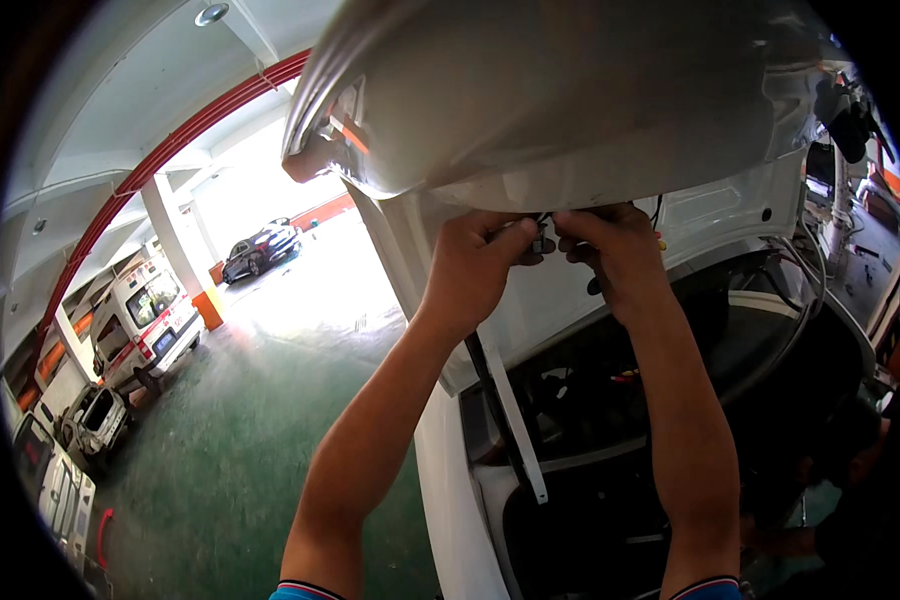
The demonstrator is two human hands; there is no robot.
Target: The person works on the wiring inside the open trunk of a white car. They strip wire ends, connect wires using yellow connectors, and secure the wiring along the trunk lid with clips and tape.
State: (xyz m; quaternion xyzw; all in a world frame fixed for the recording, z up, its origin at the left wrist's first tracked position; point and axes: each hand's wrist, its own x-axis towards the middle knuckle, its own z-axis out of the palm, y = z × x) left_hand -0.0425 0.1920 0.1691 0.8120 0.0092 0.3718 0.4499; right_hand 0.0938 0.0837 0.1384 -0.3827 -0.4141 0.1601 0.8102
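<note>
Both my arms reach up to the lower edge of a raised white car lid (590,130). My left hand (472,265) is closed, thumb and fingers pinching a small dark piece (542,243) that looks like a wire connector. Close beside it on the right, my right hand (620,250) is closed too, its thumb and forefinger pinched near the same piece. What the right fingertips hold is hidden. A thin dark wire (658,208) shows by the right hand at the lid's edge. Below the left hand, a black strut (498,405) slants down next to a pale metal strip (515,430).
The dark open car compartment (590,520) lies under my arms, with loose cables (810,290) at its right. Another person's arm (785,542) shows dimly at lower right. Left are a green floor (240,450), a white van (145,320) and a dark car (260,250).
</note>
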